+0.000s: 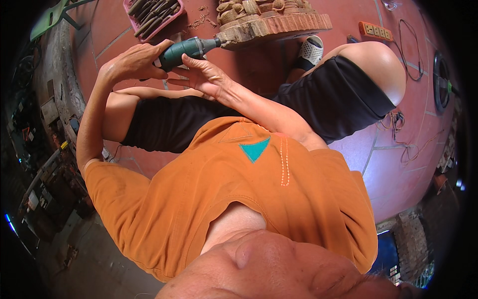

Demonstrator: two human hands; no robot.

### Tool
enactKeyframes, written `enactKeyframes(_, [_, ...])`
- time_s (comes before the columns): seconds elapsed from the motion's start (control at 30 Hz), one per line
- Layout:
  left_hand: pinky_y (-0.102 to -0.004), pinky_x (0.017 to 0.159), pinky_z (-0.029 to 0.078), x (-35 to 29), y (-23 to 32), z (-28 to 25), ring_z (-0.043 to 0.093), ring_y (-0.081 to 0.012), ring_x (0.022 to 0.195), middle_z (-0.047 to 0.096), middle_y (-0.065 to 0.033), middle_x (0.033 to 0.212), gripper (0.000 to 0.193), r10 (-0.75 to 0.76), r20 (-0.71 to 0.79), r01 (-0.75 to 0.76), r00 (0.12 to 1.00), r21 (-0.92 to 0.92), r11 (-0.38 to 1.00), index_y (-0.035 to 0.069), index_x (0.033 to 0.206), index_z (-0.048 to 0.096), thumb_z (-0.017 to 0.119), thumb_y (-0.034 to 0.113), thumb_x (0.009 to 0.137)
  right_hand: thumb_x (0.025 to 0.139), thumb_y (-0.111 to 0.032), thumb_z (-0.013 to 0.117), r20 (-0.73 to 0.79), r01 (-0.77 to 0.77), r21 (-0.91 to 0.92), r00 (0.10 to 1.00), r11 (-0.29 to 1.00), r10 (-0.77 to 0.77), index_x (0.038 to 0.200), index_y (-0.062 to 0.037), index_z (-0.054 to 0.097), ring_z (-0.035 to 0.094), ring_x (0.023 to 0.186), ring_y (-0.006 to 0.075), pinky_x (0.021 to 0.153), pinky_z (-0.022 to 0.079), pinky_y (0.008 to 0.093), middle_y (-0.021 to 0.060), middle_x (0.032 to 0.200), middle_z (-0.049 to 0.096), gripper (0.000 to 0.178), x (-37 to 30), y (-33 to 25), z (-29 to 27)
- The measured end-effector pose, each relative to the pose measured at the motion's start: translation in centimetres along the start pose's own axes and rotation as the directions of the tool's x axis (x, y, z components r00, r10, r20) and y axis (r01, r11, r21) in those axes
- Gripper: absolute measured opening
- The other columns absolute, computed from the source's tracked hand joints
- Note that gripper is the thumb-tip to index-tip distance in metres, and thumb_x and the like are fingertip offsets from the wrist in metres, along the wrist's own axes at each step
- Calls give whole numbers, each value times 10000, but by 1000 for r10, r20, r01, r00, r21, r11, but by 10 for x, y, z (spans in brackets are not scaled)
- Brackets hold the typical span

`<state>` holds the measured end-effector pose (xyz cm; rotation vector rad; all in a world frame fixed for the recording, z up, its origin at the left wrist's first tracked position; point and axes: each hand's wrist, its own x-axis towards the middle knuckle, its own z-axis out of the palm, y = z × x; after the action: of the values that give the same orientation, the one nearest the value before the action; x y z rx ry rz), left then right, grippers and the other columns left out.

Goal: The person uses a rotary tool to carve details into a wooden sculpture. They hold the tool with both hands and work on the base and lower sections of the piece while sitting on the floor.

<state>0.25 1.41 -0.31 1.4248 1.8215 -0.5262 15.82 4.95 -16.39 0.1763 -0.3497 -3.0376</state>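
Observation:
A dark green die grinder point(178, 54) with a grey nose lies level above my lap, its nose pointing right. My left hand point(137, 62) grips its rear end, thumb on top. My right hand point(208, 75) is open just below the tool, fingers stretched left and thumb raised by its body; whether it touches the casing I cannot tell. The grinder's tip is close to the left edge of a thick carved wood piece point(279, 27), which has rough bark-like sides and rounded carved shapes on top. Any bit in the tip is too small to make out.
A pink basket point(140, 35) of chisel-like tools stands at the far left, with wood shavings point(203, 19) beside it. An orange power strip point(376, 31) and dark cable point(414, 55) lie at the far right. Thin cords point(398, 122) trail over the red tiled floor point(368, 144).

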Motion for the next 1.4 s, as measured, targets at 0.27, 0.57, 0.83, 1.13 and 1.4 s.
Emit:
enactKeyframes(0.27, [-461, 672, 466, 0, 3, -5, 633, -393, 755, 635, -207, 791, 742, 2, 26, -1, 1000, -16, 1000, 112, 1336, 410, 742, 216, 681, 843, -189, 743, -16, -6, 48, 1000, 999, 7, 1171, -94, 564, 552, 1151, 271, 1069, 393, 567, 81, 1155, 603, 386, -1, 2, 1])
enactKeyframes(0.57, [-459, 654, 468, 0, 6, -3, 638, -394, 739, 637, -211, 776, 733, -14, 4, 14, 1000, -22, 1000, 112, 1331, 416, 752, 238, 692, 839, -209, 747, -13, 20, 19, 1000, 1000, -19, 1163, -106, 576, 568, 1126, 254, 1046, 424, 546, 74, 1132, 612, 381, -2, 1, 3])
enactKeyframes(0.83, [-461, 673, 480, -1, 8, -2, 635, -395, 749, 615, -225, 741, 638, -1, -42, 2, 999, 25, 1000, 62, 1245, 439, 746, 335, 758, 847, -214, 737, 18, 21, -26, 1000, 999, -20, 1226, -122, 514, 551, 1176, 278, 1077, 389, 583, 69, 1186, 589, 449, 3, 0, -3])
enactKeyframes(1.13, [-479, 644, 451, -1, 4, 1, 630, -414, 760, 629, -226, 779, 683, 7, -62, -7, 998, -2, 1000, 117, 1318, 420, 746, 233, 729, 843, -215, 744, 26, 21, -25, 999, 999, -20, 1183, -100, 533, 572, 1146, 281, 1065, 407, 577, 54, 1089, 634, 416, 5, -2, -4])
enactKeyframes(1.4, [-477, 629, 448, -1, 2, 5, 626, -413, 729, 619, -225, 748, 672, 24, -94, -25, 995, -6, 1000, 109, 1304, 418, 745, 223, 728, 837, -227, 749, 7, 42, -49, 999, 998, -42, 1156, -102, 563, 582, 1134, 268, 1057, 420, 567, 54, 1098, 644, 389, 7, -2, -5])
